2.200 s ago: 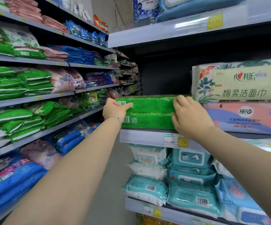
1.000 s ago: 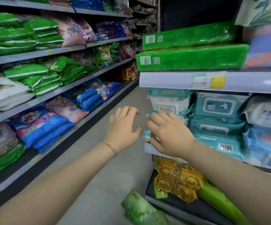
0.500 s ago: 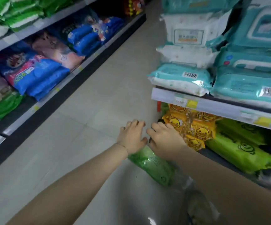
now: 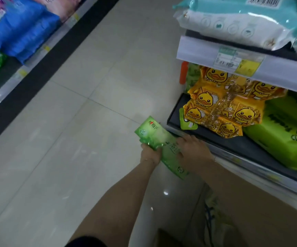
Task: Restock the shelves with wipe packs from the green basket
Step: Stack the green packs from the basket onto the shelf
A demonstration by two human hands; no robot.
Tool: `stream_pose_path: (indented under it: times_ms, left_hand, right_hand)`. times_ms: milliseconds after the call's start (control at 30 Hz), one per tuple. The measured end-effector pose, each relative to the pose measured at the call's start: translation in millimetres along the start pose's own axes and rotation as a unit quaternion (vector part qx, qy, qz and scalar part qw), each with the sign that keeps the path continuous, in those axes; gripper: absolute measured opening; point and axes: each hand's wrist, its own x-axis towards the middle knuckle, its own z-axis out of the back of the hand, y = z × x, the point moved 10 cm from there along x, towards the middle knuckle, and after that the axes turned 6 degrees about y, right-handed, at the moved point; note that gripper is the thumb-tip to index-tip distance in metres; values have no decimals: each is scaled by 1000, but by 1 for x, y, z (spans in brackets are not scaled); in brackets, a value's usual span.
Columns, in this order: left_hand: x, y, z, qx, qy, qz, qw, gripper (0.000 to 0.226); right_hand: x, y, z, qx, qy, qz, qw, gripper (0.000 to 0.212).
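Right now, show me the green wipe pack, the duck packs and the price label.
green wipe pack [image 4: 149, 130]: head view, printed top end.
duck packs [image 4: 222, 107]: head view, middle of bundle.
price label [image 4: 247, 67]: head view, yellow corner.

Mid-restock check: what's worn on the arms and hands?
No gloves on the left hand or right hand; the left forearm and right forearm are uncovered. A thin bracelet circles the left wrist. The dark fabric at the bottom edge may be a sleeve.
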Motion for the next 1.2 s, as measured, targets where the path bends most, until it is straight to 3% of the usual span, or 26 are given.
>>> stream_pose_path:
  times_ms: [133,233,300,533,700,1067,1200]
  left_hand:
    - [13,28,-10,-213,-20,107,971,77]
    - [22,35,-27,-374,31,119,919,46]
    - [24,32,-30,-424,50,98,899,33]
    - [5,34,-32,-426,117,134,887,24]
    - [-25,11,-13,-484,135,74,861,19]
    - [-80,-52,63,-551,146,-76,818,23]
    - [-107,-84,92,-570,152,-106,800,27]
  right_hand:
    - [2,-8,-12,21,10,-17,1000,38]
    - [0,-3,-15,26,10,-16,999,40]
    - [0,3,-15,30,8,-10,999,38]
    - [-1,15,-5,46,-8,7,999,37]
    - [-11,19,14,48,-21,17,998,37]
    - [-55,56,95,19,-46,33,998,105]
    - [-85,80,133,-54,-70,94,992,102]
